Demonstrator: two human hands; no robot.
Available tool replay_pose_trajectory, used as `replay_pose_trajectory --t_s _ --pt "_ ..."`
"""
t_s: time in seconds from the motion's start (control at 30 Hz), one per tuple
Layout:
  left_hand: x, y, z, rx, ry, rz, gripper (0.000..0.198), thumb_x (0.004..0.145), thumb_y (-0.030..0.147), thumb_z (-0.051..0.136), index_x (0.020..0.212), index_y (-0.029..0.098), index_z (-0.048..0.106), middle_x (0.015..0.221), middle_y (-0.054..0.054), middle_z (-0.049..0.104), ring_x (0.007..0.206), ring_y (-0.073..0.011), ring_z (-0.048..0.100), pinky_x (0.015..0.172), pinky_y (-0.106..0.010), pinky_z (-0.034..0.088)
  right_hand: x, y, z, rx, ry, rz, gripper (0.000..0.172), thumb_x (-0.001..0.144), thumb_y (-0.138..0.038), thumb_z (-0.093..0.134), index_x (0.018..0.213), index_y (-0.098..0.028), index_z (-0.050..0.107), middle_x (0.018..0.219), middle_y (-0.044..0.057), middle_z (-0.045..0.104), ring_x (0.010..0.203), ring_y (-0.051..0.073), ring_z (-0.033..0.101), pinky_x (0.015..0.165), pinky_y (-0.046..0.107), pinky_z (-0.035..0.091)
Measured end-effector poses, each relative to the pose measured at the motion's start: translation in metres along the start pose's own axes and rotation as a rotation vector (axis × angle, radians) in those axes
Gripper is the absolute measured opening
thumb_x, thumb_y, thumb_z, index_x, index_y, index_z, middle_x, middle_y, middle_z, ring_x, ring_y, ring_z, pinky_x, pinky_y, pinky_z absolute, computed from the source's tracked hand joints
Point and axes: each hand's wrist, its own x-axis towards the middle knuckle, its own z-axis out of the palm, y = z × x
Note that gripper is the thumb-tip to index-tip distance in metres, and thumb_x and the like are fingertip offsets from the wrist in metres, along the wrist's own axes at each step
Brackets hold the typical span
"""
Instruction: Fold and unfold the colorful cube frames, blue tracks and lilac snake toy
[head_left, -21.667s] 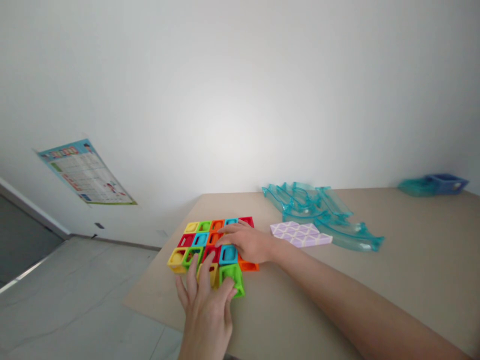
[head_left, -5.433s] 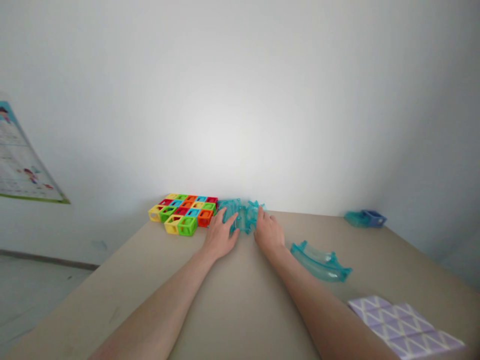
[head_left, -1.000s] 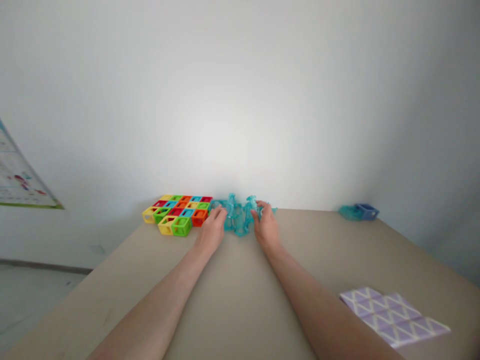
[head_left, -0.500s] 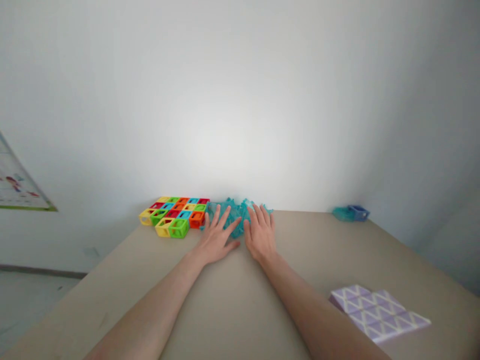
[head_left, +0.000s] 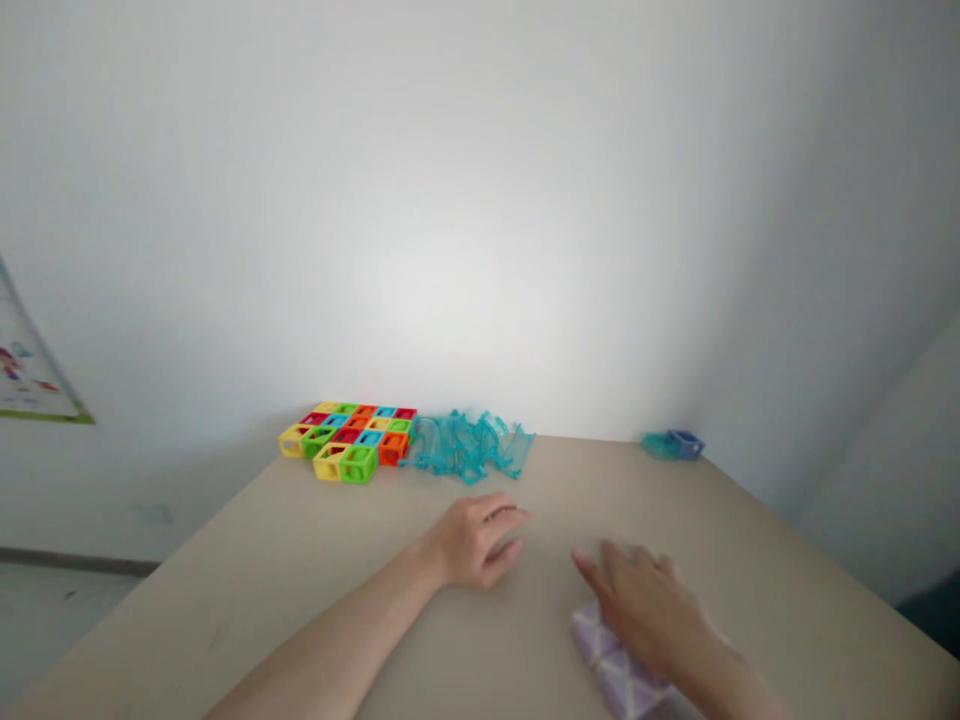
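My left hand [head_left: 480, 540] is just over the middle of the table, fingers loosely bent and thumb apart, with nothing in it. My right hand [head_left: 649, 605], blurred by motion, lies over a lavender piece with a white triangle pattern [head_left: 596, 640]. Its fingers are spread and reach past the piece's far edge; the palm hides much of the piece. Beyond my left hand, against the wall, lies a heap of translucent teal plastic pieces [head_left: 469, 447]. Touching it on the left is a flat array of colourful open-framed cubes [head_left: 358, 463].
A blue open-framed cube [head_left: 686, 446] with a teal piece [head_left: 658, 446] beside it sits at the table's far right corner. The white wall [head_left: 480, 250] rises behind the table [head_left: 420, 640]. A poster [head_left: 37, 370] hangs at the left.
Both hands have left the teal heap and come nearer. My right hand has moved right onto the lavender piece, which now lies further left and turned. The view has shifted slightly right.
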Motion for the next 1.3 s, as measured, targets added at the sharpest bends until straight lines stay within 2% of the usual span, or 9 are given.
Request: replay_pose_trajectory --t_s 0.1,0.23,0.43,0.6,0.7,0.87,1.03,1.17,1.3 --pt "0.002 0.001 0.012 -0.084 -0.162 -0.064 0.015 0.079 0.024 0.055 0.088 0.016 0.065 0.083 -0.007 0.063 0.073 -0.0176 0.058 0.068 -0.028 0.047 0.021 -0.067 -0.006 0.087 0.007 0.002 0.029 0.09 -0.026 0.043 0.107 -0.019 0.066 0.106 0.018 0.064 0.095 0.029 0.059 0.079 0.04 0.043" --pt "-0.001 -0.014 0.008 -0.279 -0.063 -0.366 0.01 0.069 0.015 0.057 0.059 0.017 0.054 0.067 -0.002 0.054 0.066 -0.015 0.05 0.062 -0.026 0.039 0.06 -0.124 -0.007 0.332 0.113 0.098 0.036 0.094 -0.035 0.037 0.096 -0.013 0.065 0.097 0.017 0.062 0.093 0.028 0.058 0.077 0.036 0.044" --pt "-0.001 -0.028 0.001 -0.381 0.102 -0.663 0.017 0.074 0.021 0.056 0.058 0.016 0.055 0.059 -0.001 0.054 0.06 -0.0139 0.048 0.059 -0.026 0.036 0.08 -0.103 -0.01 0.589 0.224 0.044 0.036 0.096 -0.035 0.033 0.1 -0.013 0.061 0.101 0.015 0.061 0.095 0.027 0.056 0.083 0.038 0.042" --pt "-0.011 -0.033 -0.011 -0.654 0.133 -0.822 0.031 0.078 0.037 0.057 0.055 0.017 0.051 0.041 0.006 0.04 0.036 -0.0088 0.036 0.041 -0.022 0.026 0.059 -0.076 -0.032 0.747 0.087 -0.652 0.052 0.078 -0.049 0.064 0.121 -0.021 0.053 0.117 0.008 0.057 0.11 0.024 0.049 0.097 0.038 0.035" --pt "-0.016 -0.035 -0.019 -0.792 0.192 -0.867 0.035 0.077 0.039 0.056 0.052 0.018 0.045 0.041 0.007 0.034 0.032 -0.006 0.027 0.037 -0.021 0.018 0.054 -0.078 -0.033 0.634 -0.091 -0.773 0.075 0.059 -0.042 0.079 0.127 -0.024 0.051 0.118 0.007 0.058 0.11 0.026 0.049 0.099 0.04 0.033" --pt "-0.012 -0.029 -0.026 -0.987 0.245 -0.865 0.034 0.077 0.042 0.057 0.059 0.014 0.058 0.056 -0.001 0.054 0.041 -0.0067 0.038 0.041 -0.021 0.024 0.064 -0.091 -0.02 0.726 -0.082 -0.557 0.063 0.071 -0.046 0.07 0.126 -0.02 0.053 0.118 0.012 0.058 0.107 0.028 0.052 0.095 0.042 0.038" --pt "-0.008 -0.021 -0.027 -1.285 0.352 -0.915 0.041 0.076 0.054 0.058 0.08 0.014 0.07 0.065 -0.003 0.06 0.051 -0.0114 0.051 0.042 -0.021 0.035 0.074 -0.098 -0.009 1.501 -0.066 -0.119 0.053 0.086 -0.06 0.047 0.116 -0.017 0.057 0.1 0.01 0.065 0.084 0.022 0.06 0.077 0.036 0.047" --pt "-0.007 -0.019 -0.022 -1.101 0.286 -0.964 0.037 0.074 0.049 0.067 0.088 0.014 0.068 0.054 0.003 0.053 0.04 -0.0088 0.046 0.036 -0.02 0.034 0.077 -0.101 -0.003 2.082 -0.371 0.166 0.066 0.086 -0.07 0.034 0.108 -0.013 0.058 0.082 0.01 0.066 0.056 0.017 0.059 0.054 0.032 0.048" --pt "-0.005 -0.019 -0.02 -0.906 0.4 -0.993 0.039 0.074 0.047 0.068 0.097 0.014 0.068 0.06 0.002 0.057 0.041 -0.0081 0.047 0.037 -0.019 0.034 0.076 -0.104 -0.001 2.038 -0.328 0.109 0.05 0.075 -0.054 0.067 0.103 -0.014 0.058 0.08 0.005 0.066 0.05 0.015 0.059 0.051 0.03 0.049"
